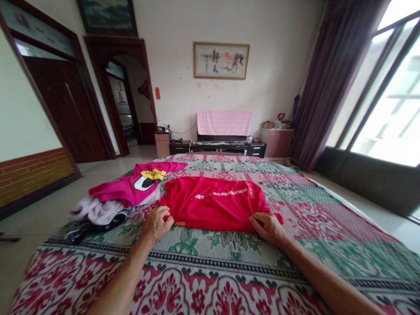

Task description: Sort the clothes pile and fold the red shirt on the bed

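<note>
A red shirt (213,210) with white lettering lies spread on the patterned cloth in front of me, wrinkled and longer from side to side than front to back. My left hand (158,224) pinches its near left corner between thumb and curled fingers. At the near right edge, my right hand (267,225) grips the fabric the same way. A small bit of red cloth sticks out beyond the right hand. Left of the shirt is a pile of clothes, topped by a magenta garment (114,191) with a yellow and white print.
The floral cloth (203,284) covers the large surface under the clothes. Pale pink (101,212) and black-patterned garments (78,231) lie under the magenta one. Beyond stands a low black cabinet (257,150) with a pink cloth (225,122) above it. A purple curtain (318,87) hangs beside the window.
</note>
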The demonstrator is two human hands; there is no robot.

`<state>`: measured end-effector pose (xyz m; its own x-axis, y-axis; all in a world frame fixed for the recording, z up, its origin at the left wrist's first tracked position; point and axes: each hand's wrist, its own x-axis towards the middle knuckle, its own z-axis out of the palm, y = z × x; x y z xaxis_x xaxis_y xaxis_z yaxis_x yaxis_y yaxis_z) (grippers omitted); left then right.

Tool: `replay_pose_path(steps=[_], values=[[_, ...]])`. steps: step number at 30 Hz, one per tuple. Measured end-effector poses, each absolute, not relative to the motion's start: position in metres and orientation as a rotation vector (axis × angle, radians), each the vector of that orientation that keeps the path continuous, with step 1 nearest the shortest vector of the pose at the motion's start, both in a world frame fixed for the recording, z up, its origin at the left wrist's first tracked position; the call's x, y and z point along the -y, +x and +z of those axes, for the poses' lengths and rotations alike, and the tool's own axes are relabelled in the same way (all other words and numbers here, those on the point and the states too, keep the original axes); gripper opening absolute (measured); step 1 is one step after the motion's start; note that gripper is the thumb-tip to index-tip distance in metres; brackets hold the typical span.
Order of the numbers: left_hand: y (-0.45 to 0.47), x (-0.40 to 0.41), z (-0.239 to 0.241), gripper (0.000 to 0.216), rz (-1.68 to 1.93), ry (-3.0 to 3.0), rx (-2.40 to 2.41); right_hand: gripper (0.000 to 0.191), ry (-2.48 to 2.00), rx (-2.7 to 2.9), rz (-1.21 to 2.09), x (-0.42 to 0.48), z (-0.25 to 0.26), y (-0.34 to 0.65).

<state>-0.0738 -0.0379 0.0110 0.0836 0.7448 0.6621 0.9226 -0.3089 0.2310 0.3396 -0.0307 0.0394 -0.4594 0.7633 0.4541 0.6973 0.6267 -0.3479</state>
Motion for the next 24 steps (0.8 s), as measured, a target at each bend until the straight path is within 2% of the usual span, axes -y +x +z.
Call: replay_pose_path(steps=[17,24], values=[[-0.0784,0.0355,0.0077,0.014,-1.048,-2.122,1.643,0.038,-1.178,2.202,0.195,0.0314,0.0431,0.3379],[-0.0778,0.0374,0.0115,0.015,-1.053,-2.134,1.648,0.028,-1.137,1.985,0.208,0.0239,0.0428,0.3423]])
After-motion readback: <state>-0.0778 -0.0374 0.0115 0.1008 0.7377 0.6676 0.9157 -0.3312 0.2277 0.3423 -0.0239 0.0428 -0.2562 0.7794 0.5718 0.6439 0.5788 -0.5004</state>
